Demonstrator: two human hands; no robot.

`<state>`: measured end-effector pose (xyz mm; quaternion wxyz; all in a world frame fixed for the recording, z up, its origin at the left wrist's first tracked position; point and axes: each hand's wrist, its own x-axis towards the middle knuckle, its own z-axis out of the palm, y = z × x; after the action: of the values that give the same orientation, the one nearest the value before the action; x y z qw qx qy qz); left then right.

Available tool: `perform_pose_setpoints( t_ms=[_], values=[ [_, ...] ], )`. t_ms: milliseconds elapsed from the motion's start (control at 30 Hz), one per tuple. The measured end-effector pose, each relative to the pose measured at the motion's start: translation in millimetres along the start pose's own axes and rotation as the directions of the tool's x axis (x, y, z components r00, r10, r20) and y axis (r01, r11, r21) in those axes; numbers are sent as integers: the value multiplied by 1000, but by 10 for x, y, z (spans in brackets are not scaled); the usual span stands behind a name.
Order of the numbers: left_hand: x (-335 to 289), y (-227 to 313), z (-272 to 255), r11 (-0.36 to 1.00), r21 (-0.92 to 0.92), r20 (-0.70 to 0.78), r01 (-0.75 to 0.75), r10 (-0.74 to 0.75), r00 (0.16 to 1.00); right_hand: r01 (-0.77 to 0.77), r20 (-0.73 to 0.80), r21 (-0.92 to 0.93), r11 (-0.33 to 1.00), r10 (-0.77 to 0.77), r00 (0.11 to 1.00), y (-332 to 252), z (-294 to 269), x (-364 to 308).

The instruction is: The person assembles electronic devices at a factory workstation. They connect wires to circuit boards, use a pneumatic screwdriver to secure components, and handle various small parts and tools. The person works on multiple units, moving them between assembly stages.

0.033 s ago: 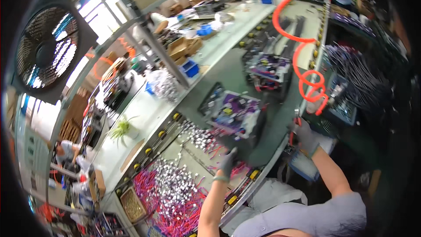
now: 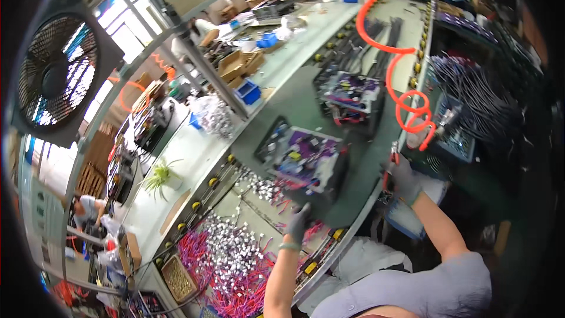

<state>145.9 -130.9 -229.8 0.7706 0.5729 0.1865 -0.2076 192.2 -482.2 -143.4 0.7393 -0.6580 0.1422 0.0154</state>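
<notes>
My right hand (image 2: 405, 181), in a grey glove, is closed around red-handled pliers (image 2: 388, 178) at the right edge of the green work surface, jaws pointing up and away. My left hand (image 2: 298, 224), also gloved, is over the belt by the near corner of a black crate (image 2: 338, 179). Its fingers look stretched and apart, and I see nothing in them; whether it touches the crate is unclear. Purple and white parts fill that crate. Below and left of this hand lie many pink and purple wires (image 2: 235, 294) with white connectors (image 2: 235, 247).
Another loaded crate (image 2: 350, 97) stands farther along. A coiled orange air hose (image 2: 391, 76) hangs at the right, above a blue bin (image 2: 459, 141) and bundled grey cables (image 2: 479, 91). Left are a metal post (image 2: 206, 65), a potted plant (image 2: 162, 178) and a fan (image 2: 57, 76). Other people work farther off.
The whole view has shifted slightly, so the crates and hose sit a little farther left. My right hand still holds the pliers; my left hand stays by the near crate.
</notes>
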Motion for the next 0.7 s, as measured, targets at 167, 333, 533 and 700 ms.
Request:
perform_pose_setpoints(
  t_ms=[167, 333, 533, 700],
  values=[
    [-1039, -92, -590, 998, 5, -243, 66, -62, 968, 131, -177, -95, 987, -146, 973, 262, 615, 44],
    [-1871, -296, -1741, 984, 142, -512, -109, 167, 843, 411, -24, -65, 909, -413, 910, 521, 1453, -485],
    [-2069, 321, -2312, 730, 275, -363, -625, 681, 636, 412, 49, -138, 901, -409, 911, 745, 2001, -421],
    [-2091, 160, -2613, 775, -270, -383, -571, 458, 802, 482, 456, -373, 793, -296, 839, 47, 1987, 390]
  ],
)
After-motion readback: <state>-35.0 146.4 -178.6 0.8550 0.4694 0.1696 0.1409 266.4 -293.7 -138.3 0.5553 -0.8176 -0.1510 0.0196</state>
